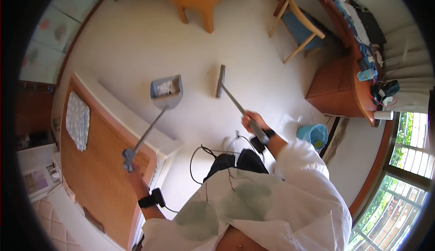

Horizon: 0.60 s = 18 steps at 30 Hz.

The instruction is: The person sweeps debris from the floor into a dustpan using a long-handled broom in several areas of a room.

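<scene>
My left hand point(136, 177) is closed at the top of a long-handled grey dustpan point(174, 101), whose pan rests on the floor. White, crumpled-looking litter point(167, 87) lies inside the pan; what it is I cannot make out. In my right hand point(254, 121) is the handle of a grey broom point(220, 81), gripped with the fingers wrapped round it. The broom's narrow head is down at the floor, to the right of the dustpan and apart from it. Both wrists carry a black strap with a small device and a cable.
A bed with a woven brown mat point(104, 160) and a patterned folded cloth point(78, 120) borders the left. To the right stand a blue waste bin point(312, 135), a cluttered wooden desk point(333, 87) and a chair point(299, 31). A low wooden table point(204, 1) is ahead. Cables hang near my legs.
</scene>
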{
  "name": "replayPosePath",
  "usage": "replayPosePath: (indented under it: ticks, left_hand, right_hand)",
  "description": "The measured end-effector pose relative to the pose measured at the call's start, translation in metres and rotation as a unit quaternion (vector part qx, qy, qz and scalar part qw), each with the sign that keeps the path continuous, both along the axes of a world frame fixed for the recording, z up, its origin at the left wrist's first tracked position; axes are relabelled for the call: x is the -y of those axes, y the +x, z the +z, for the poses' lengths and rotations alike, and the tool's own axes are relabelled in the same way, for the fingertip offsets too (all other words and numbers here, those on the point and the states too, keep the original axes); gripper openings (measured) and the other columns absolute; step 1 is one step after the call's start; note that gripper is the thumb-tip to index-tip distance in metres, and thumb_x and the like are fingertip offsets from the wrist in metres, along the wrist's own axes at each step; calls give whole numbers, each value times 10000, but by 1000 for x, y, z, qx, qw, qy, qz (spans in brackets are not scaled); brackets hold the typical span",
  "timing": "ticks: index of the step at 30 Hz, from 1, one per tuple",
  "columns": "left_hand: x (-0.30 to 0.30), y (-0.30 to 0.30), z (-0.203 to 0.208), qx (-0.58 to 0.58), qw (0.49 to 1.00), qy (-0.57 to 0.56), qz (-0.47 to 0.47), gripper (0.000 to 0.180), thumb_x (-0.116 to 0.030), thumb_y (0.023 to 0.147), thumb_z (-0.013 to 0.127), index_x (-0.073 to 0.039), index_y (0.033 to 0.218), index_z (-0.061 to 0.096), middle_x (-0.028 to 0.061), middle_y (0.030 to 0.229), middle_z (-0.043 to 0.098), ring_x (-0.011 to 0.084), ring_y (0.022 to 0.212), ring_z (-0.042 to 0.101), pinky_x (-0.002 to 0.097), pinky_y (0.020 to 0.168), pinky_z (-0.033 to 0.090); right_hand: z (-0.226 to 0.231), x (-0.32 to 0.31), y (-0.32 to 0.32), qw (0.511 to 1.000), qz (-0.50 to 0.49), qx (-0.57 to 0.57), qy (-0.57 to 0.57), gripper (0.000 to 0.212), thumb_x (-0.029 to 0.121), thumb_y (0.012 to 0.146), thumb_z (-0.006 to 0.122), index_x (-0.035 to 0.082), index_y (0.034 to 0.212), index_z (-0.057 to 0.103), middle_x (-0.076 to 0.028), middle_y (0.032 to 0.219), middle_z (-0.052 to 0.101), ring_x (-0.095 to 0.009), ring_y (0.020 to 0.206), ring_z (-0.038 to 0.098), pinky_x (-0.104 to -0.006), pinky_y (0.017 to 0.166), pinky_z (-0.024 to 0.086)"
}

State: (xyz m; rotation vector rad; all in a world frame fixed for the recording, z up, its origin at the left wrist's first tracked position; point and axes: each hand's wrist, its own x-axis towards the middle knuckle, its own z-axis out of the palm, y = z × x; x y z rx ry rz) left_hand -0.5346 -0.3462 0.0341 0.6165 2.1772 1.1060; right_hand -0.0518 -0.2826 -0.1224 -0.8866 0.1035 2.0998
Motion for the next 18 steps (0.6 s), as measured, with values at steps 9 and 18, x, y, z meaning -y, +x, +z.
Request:
replayPosePath:
  ticks: [9, 18]
  left_hand:
    - [-44, 22, -27, 26, 999, -39, 5, 203, -30, 721, 614, -93, 883, 509, -5, 777, 521, 102, 579, 483, 220, 421, 359]
    - [-166, 106, -47, 91, 996, 1, 7, 151, -3, 716, 589, -83, 784, 480, 7, 660, 471, 104, 476, 414, 223, 389, 312]
  right_hand:
    - [44, 65, 137, 948, 26, 316, -30, 199, 221, 876, 458, 72, 758, 398, -41, 579, 452, -151, 471, 456, -267, 436, 408]
    - [52, 20, 252, 946, -47, 293, -132, 151, 153, 834, 524, 55, 770, 429, -57, 575, 483, -158, 461, 480, -299, 413, 414]
